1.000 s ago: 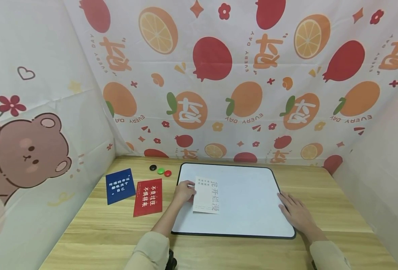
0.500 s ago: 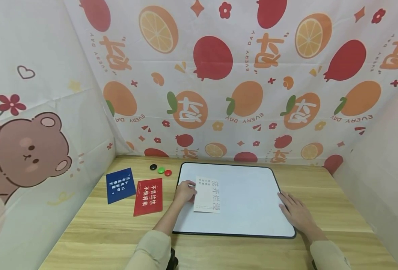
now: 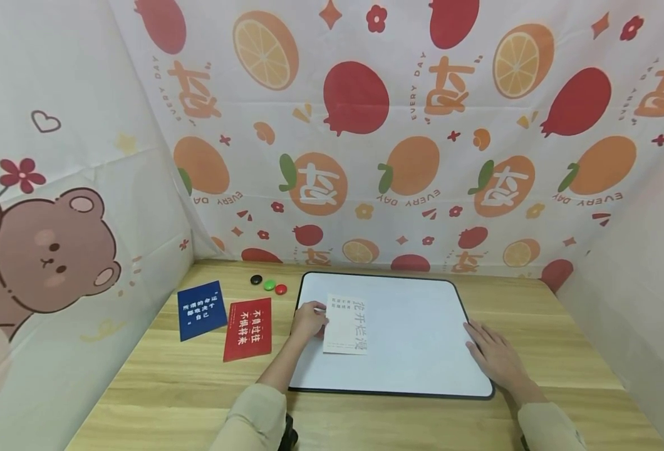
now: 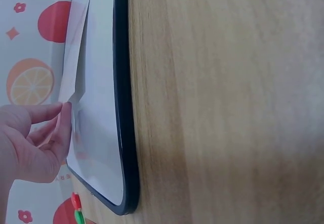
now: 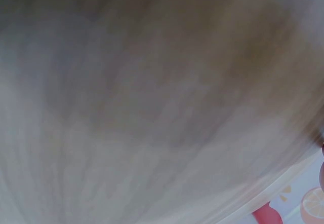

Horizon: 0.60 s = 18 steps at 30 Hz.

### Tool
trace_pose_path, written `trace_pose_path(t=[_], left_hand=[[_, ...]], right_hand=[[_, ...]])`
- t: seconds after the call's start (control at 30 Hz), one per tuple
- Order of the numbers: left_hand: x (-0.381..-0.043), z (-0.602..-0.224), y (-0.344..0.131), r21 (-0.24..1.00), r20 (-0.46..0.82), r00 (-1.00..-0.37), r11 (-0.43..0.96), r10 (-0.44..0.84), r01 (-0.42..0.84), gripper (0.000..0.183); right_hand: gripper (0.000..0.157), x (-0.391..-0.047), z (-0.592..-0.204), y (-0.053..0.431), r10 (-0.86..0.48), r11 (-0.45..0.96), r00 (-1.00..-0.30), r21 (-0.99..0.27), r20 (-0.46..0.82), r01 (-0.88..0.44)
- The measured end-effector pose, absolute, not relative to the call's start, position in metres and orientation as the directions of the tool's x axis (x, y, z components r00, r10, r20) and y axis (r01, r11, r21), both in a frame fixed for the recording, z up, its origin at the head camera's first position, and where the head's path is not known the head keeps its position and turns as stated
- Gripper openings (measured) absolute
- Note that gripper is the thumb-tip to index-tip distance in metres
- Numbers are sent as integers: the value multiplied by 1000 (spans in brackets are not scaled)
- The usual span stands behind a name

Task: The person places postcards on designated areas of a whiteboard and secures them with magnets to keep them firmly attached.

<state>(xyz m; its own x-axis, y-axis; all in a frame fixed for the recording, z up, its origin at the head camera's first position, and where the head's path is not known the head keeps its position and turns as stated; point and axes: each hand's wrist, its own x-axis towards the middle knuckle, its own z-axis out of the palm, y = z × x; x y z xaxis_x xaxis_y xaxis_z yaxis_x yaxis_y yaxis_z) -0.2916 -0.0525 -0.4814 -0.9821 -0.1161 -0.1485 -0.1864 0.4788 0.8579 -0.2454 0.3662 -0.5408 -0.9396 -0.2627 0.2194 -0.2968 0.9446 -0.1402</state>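
My left hand pinches the left edge of a white card printed with grey Chinese characters. The card is over the left part of a whiteboard with a black frame. In the left wrist view, thumb and fingertips meet at the edge of the card, which slants up from the board's surface. At the board's right edge rests my right hand, its fingers extended along the black frame. The right wrist view is mostly blurred wood.
Left of the board lie a red card and a blue card with white characters. Behind them are a black button magnet, a green one and a red one. A fruit-patterned cloth hangs behind the wooden table.
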Motion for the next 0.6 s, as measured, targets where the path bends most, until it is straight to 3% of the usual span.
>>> trace_pose_path(t=[0.3,0.6], left_hand=[[-294,-486,-51,787,-101,-986,596,-134,-162,27],[-295,-489,-50,777,-109,-980,601,-164,-188,24]], right_hand=[[49,-245,-542,366,-263,944,-938,-140,225,-298],[49,-246,-544,367,-264,946,-934,-126,240,-299]])
